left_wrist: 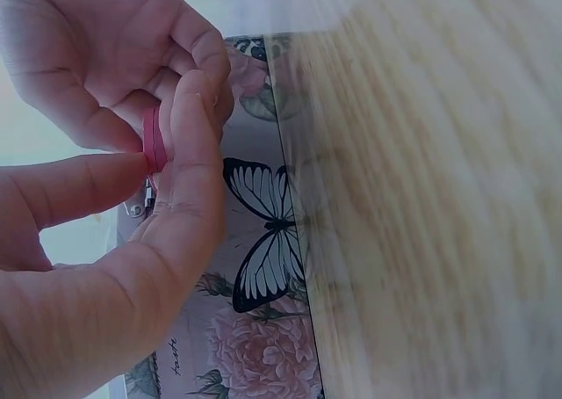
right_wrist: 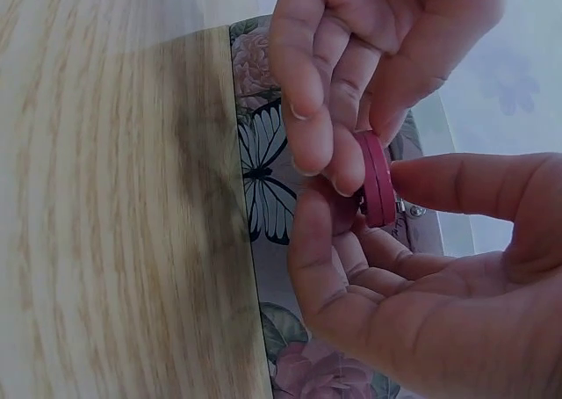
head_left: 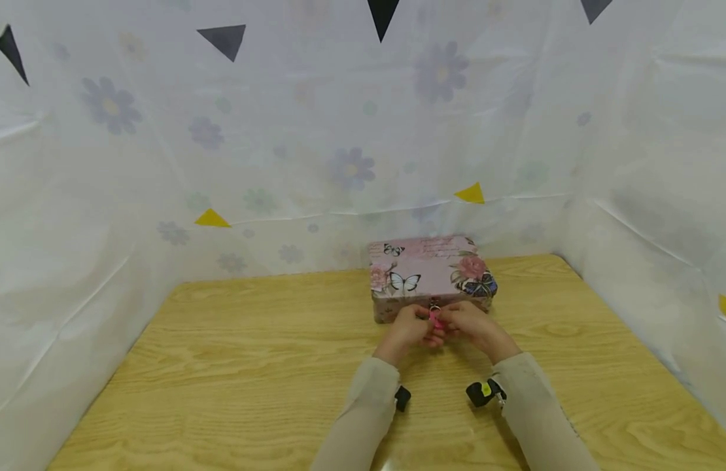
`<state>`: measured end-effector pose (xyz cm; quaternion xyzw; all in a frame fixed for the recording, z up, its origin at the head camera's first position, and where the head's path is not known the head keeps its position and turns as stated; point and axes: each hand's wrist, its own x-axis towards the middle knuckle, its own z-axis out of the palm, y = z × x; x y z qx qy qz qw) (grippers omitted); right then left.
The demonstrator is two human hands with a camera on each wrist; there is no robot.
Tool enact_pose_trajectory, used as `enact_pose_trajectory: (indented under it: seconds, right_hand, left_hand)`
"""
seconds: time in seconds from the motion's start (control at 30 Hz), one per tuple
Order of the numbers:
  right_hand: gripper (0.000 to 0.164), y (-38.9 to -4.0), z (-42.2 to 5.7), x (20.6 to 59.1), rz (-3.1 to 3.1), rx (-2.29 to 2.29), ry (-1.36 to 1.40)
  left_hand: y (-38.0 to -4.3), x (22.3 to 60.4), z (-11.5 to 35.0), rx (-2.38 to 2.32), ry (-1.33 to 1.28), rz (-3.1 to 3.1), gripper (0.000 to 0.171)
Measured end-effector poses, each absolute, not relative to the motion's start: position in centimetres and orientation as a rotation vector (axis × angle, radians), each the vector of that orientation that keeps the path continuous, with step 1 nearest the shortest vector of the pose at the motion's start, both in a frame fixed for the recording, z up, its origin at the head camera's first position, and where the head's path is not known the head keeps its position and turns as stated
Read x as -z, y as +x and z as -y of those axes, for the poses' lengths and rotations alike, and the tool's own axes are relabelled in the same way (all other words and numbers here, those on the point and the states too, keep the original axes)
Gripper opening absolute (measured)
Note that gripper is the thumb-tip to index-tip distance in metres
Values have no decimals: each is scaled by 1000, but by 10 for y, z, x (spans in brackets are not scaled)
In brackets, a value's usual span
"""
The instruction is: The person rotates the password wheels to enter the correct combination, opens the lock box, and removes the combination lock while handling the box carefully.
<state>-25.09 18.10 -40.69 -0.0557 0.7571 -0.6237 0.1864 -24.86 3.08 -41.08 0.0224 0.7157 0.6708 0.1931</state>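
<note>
A small round pink padlock hangs by its metal loop at the front clasp of a pink tin box printed with butterflies and roses. My left hand pinches the padlock between thumb and fingers from the left. From the other side my right hand grips the same padlock, its thumb pressed on the flat face. The fingers of both hands meet around it, so part of the padlock and clasp is hidden. The box lid is down.
The box stands near the back edge of a wood-grain table. White flowered sheeting hangs behind and at both sides. Dark wrist straps sit at the sleeve cuffs, over the table.
</note>
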Motion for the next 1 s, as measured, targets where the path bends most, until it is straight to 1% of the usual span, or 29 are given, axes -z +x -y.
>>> enact_pose_trajectory:
  seconds: [0.53, 0.8, 1.0]
  right_hand:
    - [31, -251, -178, 406, -2136, 1745, -117]
    - [34, -251, -179, 407, -2127, 1746, -109]
    - [32, -251, -179, 408, -2130, 1750, -107]
  left_hand:
    - [-248, 411, -31, -1895, 48, -1994, 17]
    - [-248, 411, -31, -1889, 42, -2007, 13]
    - [-248, 411, -32, -1882, 36, -2014, 13]
